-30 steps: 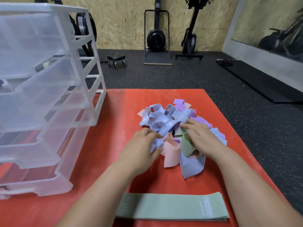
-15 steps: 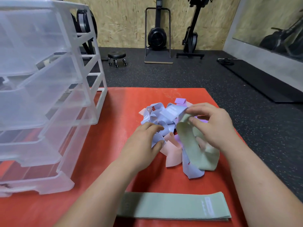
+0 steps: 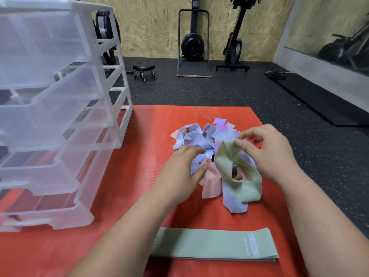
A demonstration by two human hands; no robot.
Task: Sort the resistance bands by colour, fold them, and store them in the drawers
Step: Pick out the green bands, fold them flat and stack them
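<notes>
The right hand (image 3: 273,156) pinches the far end of a twisted sage-green loop band (image 3: 239,182), which droops far-to-near over the pile of blue, pink and purple bands (image 3: 199,138) on the red mat (image 3: 139,148). The left hand (image 3: 179,172) grips a pale blue band (image 3: 194,166) at the pile's near-left edge. A flat folded green band (image 3: 213,244) lies nearest, its long axis left-right, with the clear plastic drawer tower (image 3: 60,108) at the left.

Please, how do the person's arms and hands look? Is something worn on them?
The left hand and the right hand are bare: no gloves and no rings visible. The forearms are bare too, with no sleeves, watch or bracelet in view.
</notes>
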